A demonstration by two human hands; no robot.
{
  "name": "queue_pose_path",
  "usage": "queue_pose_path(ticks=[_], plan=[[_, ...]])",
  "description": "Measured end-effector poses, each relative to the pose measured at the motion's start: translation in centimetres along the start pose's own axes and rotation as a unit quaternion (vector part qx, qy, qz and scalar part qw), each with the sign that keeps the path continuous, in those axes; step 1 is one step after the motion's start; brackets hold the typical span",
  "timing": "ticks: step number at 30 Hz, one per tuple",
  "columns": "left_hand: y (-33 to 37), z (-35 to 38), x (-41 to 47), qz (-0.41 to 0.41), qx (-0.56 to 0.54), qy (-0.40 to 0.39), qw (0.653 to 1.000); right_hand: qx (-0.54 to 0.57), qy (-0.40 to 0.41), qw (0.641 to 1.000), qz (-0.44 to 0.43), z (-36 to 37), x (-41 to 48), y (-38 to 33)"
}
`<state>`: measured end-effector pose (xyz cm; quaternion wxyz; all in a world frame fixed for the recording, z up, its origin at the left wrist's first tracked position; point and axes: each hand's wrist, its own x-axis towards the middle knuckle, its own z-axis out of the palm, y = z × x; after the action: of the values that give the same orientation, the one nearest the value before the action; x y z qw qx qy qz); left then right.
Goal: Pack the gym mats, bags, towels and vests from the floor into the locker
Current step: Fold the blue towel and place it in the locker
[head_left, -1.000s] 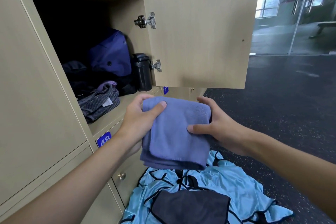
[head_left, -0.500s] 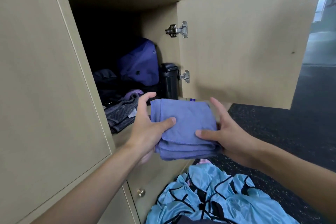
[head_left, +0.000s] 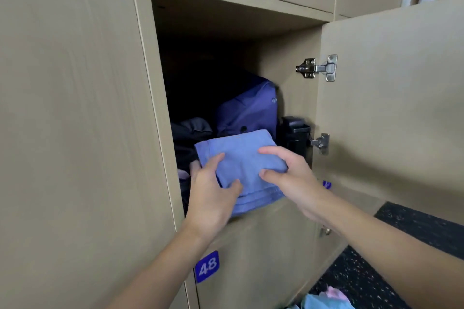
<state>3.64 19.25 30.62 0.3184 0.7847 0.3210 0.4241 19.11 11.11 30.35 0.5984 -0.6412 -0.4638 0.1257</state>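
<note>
A: While both hands hold the towel [head_left: 241,165], where does it lie?

B: Half inside the locker [head_left: 288,98]. Its far edge is past the sill, just near of the purple bag [head_left: 248,110]. Its stacked folds hang out over the near lip.

A: And the grip?

B: The left hand [head_left: 211,198] pinches the near-left corner, thumb on top. The right hand [head_left: 288,178] clasps the right edge, and its fingers [head_left: 273,152] curl over the cloth. Neither is released.

A: Which way must it go?

B: Far, I judge, straight away from both hands. The towel looks about as wide as it is deep, so I cannot name a long axis. The hands are about equally close.

A: Any obstacles?

B: A black flask [head_left: 292,135] stands at the right wall, touching or nearly touching the towel's far-right corner. Dark clothes [head_left: 190,130] lie to the left.

A: What is hidden?

B: The locker's back is black shadow. The towel covers whatever it rests on, and the fingers beneath it are out of sight. Clothes [head_left: 324,301] on the floor are cut off at the bottom edge.
</note>
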Motion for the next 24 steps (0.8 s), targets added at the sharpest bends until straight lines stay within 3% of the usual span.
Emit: queue_pose_path(ticks=[2, 4, 6, 9, 11, 14, 19, 24], plan=[[-0.8, 0.5, 0.8, -0.018, 0.095, 0.052, 0.994, -0.032, -0.072, 0.997, 0.010, 2.1, 2.8, 1.0], [-2.0, 1.1, 1.2, -0.033, 0.195, 0.071, 0.978, -0.135, -0.142, 0.981, 0.002, 4.2, 4.8, 3.1], [-3.1, 1.6, 1.4, -0.042, 0.293, 0.046, 0.954, -0.189, -0.164, 0.968, -0.022, 5.2, 5.7, 4.9], [-3.9, 2.0, 2.1, -0.052, 0.412, -0.039, 0.909, -0.183, -0.156, 0.968, -0.078, 5.4, 5.9, 6.8], [-4.3, 2.2, 2.5, -0.103, 0.424, -0.091, 0.895, -0.176, -0.162, 0.965, -0.111, 5.4, 5.9, 7.8], [-4.8, 2.7, 2.8, -0.140, 0.453, -0.100, 0.875, -0.176, -0.176, 0.959, -0.134, 5.6, 6.3, 8.6], [-5.6, 2.7, 2.9, -0.075, 0.531, -0.043, 0.843, -0.184, -0.189, 0.958, -0.110, 7.2, 6.9, 9.0], [-6.2, 2.9, 2.4, -0.078, 0.503, -0.094, 0.856, -0.167, -0.208, 0.958, -0.108, 6.1, 6.8, 10.5]])
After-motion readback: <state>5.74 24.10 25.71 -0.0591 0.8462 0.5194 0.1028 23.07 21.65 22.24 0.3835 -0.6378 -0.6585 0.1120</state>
